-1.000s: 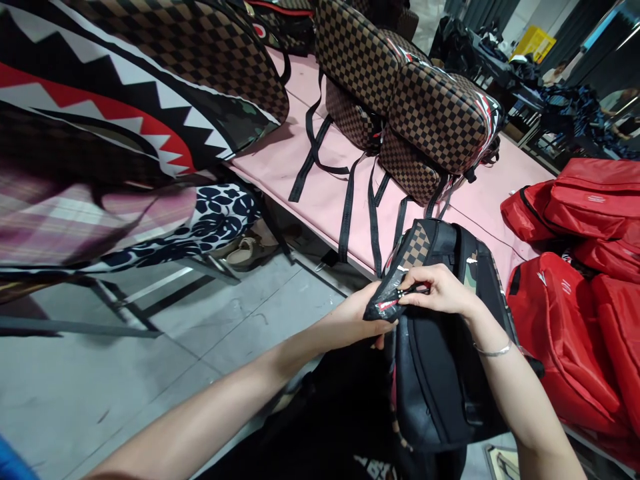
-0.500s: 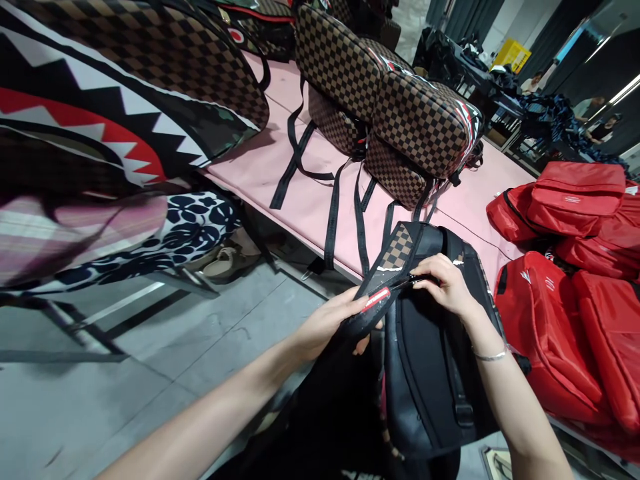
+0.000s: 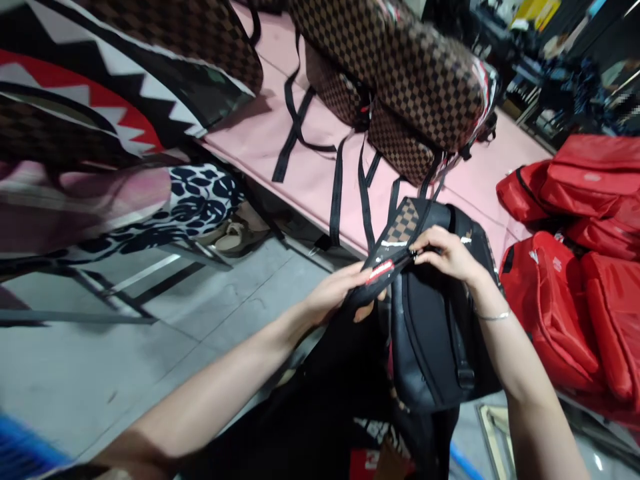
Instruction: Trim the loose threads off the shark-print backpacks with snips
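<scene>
A black backpack (image 3: 425,333) leans against my lap, its padded back panel turned up towards me. My left hand (image 3: 337,290) is closed round its shoulder strap (image 3: 367,287), thumb on top beside a red label (image 3: 381,272). Above the label the strap has a brown checkered patch (image 3: 404,221). My right hand (image 3: 445,252) is closed in a pinch at the strap's edge, just right of the label. Something small and dark shows at its fingertips, too small to name.
Checkered backpacks (image 3: 430,93) with dangling black straps stand on a pink table (image 3: 310,200). Red bags (image 3: 550,313) are piled at the right. A large shark-mouth bag (image 3: 125,113) is at the left, above a seated person's patterned clothing (image 3: 205,200).
The view has tipped down slightly, so the scene sits higher. Both hands keep their hold at the strap. Blue bristle-like material has come into view at the lower left.
</scene>
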